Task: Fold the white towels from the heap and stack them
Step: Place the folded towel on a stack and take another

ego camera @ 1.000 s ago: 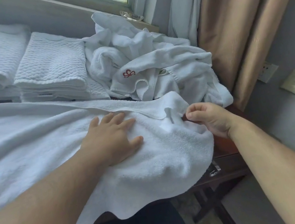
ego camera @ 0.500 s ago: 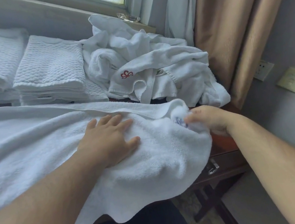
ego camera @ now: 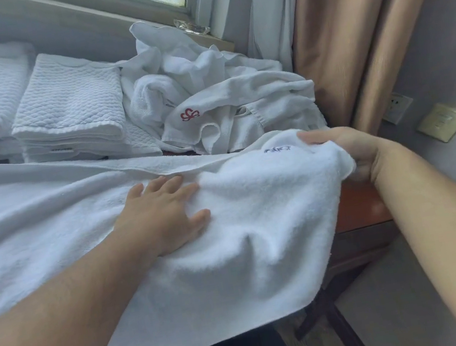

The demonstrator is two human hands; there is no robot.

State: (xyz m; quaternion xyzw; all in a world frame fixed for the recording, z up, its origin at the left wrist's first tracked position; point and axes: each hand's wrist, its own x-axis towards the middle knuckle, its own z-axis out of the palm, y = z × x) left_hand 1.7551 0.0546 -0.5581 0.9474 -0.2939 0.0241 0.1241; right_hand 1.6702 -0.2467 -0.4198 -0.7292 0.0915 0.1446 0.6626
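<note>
Towel [ego camera: 259, 222] spread out, left hand [ego camera: 161, 214] flat on it, right hand [ego camera: 349, 149] gripping its corner, two stacks [ego camera: 68, 109], one heap [ego camera: 223, 95] beyond.

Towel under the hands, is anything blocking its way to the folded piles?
Nothing visible does. The left hand presses flat on the towel, the right hand grips its corner, and the folded piles sit right behind its far edge. The heap lies beside them, not between.
</note>
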